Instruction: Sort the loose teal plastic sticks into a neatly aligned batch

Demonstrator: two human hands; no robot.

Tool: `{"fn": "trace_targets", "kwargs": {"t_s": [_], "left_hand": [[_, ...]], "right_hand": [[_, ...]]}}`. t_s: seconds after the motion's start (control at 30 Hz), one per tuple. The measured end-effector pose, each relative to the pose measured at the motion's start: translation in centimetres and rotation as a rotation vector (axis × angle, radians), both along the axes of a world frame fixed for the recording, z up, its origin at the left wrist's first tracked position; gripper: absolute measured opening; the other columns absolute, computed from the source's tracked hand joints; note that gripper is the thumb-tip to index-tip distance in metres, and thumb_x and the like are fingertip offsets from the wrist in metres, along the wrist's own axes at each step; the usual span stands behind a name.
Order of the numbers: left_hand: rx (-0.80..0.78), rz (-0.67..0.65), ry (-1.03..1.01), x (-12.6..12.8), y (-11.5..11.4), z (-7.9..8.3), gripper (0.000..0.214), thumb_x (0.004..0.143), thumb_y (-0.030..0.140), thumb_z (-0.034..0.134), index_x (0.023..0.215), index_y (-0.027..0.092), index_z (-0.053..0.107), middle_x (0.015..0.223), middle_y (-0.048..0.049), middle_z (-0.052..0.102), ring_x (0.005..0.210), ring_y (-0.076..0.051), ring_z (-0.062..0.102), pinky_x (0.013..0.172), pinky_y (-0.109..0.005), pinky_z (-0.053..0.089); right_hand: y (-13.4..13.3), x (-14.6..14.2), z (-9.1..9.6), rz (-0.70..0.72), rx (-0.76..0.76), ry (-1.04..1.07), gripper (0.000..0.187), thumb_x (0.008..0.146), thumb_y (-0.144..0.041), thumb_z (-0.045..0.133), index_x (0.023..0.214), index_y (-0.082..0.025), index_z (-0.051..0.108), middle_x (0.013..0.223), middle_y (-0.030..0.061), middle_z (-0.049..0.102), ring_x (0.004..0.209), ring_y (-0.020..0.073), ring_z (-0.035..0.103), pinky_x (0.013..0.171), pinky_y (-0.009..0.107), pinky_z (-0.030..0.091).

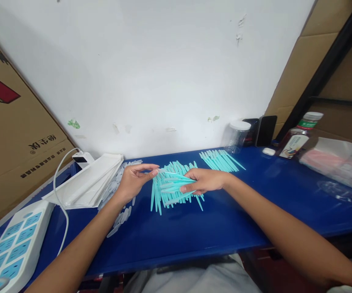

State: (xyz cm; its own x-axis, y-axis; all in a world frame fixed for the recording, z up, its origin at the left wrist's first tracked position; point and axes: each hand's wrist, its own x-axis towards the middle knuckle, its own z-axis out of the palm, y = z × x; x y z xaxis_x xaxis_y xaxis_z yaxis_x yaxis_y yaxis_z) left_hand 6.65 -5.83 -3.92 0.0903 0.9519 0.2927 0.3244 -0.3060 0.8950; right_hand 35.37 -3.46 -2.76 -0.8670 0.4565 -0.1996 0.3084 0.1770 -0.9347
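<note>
Several turquoise eyebrow razors point(176, 179) are fanned out in my right hand point(205, 180), their blade ends pointing left. My left hand point(137, 178) pinches a small clear plastic cap point(160, 171) at the tip of one of these razors; whether it sits fully on the blade cannot be made out. Below both hands lies a loose pile of the same razors point(157, 201). Beside my left wrist, clear caps point(121, 221) are scattered on the blue table point(176, 240). A neater row of razors point(221, 160) rests behind my right hand.
White paper sleeves point(87, 183) and a power strip point(14, 240) with a white cable point(55, 183) lie at left. Along the back right stand a clear jar point(237, 138), a dark phone point(266, 131) and a bottle point(298, 138). A plastic bag point(331, 158) lies at far right.
</note>
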Motion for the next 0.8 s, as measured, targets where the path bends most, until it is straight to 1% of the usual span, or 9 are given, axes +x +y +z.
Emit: {"fn": "trace_targets", "kwargs": {"t_s": [0.13,0.2,0.3,0.4,0.53,0.67,0.7,0.73,0.8], "left_hand": [[-0.018,-0.025,0.02,0.0,-0.1,0.0,0.035,0.078,0.041,0.085,0.103,0.017,0.083,0.074,-0.0047,0.077,0.054,-0.014,0.061,0.047,-0.024,0.045],[-0.01,-0.045,0.034,0.0,-0.1,-0.2,0.034,0.078,0.041,0.085,0.102,0.017,0.083,0.084,-0.0066,0.08,0.056,-0.015,0.064,0.049,-0.025,0.049],[0.017,-0.072,0.037,0.1,0.0,-0.5,0.031,0.077,0.04,0.086,0.099,0.018,0.084,0.099,-0.0092,0.081,0.068,-0.019,0.071,0.058,-0.027,0.056],[0.005,-0.089,0.048,0.2,-0.1,-0.9,0.03,0.077,0.04,0.086,0.099,0.019,0.084,0.098,-0.0091,0.082,0.081,-0.024,0.075,0.07,-0.031,0.061],[-0.045,-0.157,0.048,0.5,-0.2,-1.2,0.031,0.08,0.042,0.084,0.1,0.018,0.085,0.099,-0.009,0.082,0.091,-0.028,0.076,0.08,-0.036,0.062],[-0.078,-0.209,-0.009,1.1,-0.5,-1.0,0.029,0.08,0.041,0.084,0.099,0.019,0.085,0.103,-0.0094,0.082,0.098,-0.027,0.076,0.089,-0.036,0.06],[-0.079,-0.204,-0.028,1.3,-0.6,-0.9,0.029,0.079,0.041,0.085,0.097,0.018,0.085,0.103,-0.0096,0.081,0.097,-0.026,0.075,0.088,-0.034,0.06],[-0.082,-0.188,-0.05,1.5,-0.7,-0.7,0.029,0.079,0.042,0.085,0.095,0.018,0.084,0.101,-0.0097,0.081,0.091,-0.024,0.075,0.083,-0.031,0.06],[-0.126,-0.138,-0.109,1.9,-0.8,-0.5,0.035,0.081,0.048,0.082,0.095,0.016,0.082,0.088,-0.0074,0.079,0.067,-0.015,0.069,0.06,-0.024,0.055]], "right_hand": [[0.1,0.0,-0.1,0.001,-0.001,-0.005,0.048,0.09,-0.058,0.069,0.072,-0.017,0.052,0.058,-0.0061,0.048,0.05,0.0061,0.039,0.049,0.021,0.033],[0.0,0.0,-0.1,0.002,-0.016,-0.004,0.048,0.089,-0.058,0.07,0.072,-0.017,0.051,0.058,-0.0064,0.047,0.05,0.006,0.039,0.049,0.021,0.033],[-0.1,-0.1,-0.1,0.008,-0.04,-0.007,0.049,0.089,-0.058,0.07,0.071,-0.017,0.049,0.057,-0.007,0.045,0.049,0.0058,0.038,0.048,0.021,0.031],[-0.3,-0.2,-0.1,0.024,-0.026,-0.017,0.049,0.09,-0.058,0.069,0.07,-0.017,0.05,0.056,-0.0069,0.046,0.048,0.0053,0.038,0.048,0.021,0.032],[-0.6,-0.5,-0.2,0.059,-0.01,-0.017,0.048,0.092,-0.057,0.066,0.07,-0.016,0.053,0.056,-0.0065,0.048,0.047,0.0052,0.039,0.048,0.021,0.033],[-0.7,-0.7,-0.5,0.064,-0.033,-0.021,0.045,0.092,-0.055,0.068,0.074,-0.016,0.054,0.056,-0.0073,0.047,0.048,0.0056,0.039,0.048,0.02,0.033],[-0.6,-0.7,-0.5,0.06,-0.026,-0.015,0.045,0.092,-0.055,0.068,0.074,-0.016,0.054,0.056,-0.0072,0.047,0.048,0.0056,0.039,0.048,0.02,0.033],[-0.6,-0.7,-0.5,0.056,-0.01,-0.007,0.046,0.092,-0.056,0.067,0.073,-0.016,0.054,0.056,-0.007,0.047,0.048,0.0055,0.039,0.049,0.02,0.033],[-0.5,-0.6,-0.5,0.041,0.045,0.003,0.048,0.093,-0.057,0.065,0.071,-0.016,0.053,0.057,-0.0058,0.05,0.048,0.0056,0.04,0.051,0.021,0.036]]}}
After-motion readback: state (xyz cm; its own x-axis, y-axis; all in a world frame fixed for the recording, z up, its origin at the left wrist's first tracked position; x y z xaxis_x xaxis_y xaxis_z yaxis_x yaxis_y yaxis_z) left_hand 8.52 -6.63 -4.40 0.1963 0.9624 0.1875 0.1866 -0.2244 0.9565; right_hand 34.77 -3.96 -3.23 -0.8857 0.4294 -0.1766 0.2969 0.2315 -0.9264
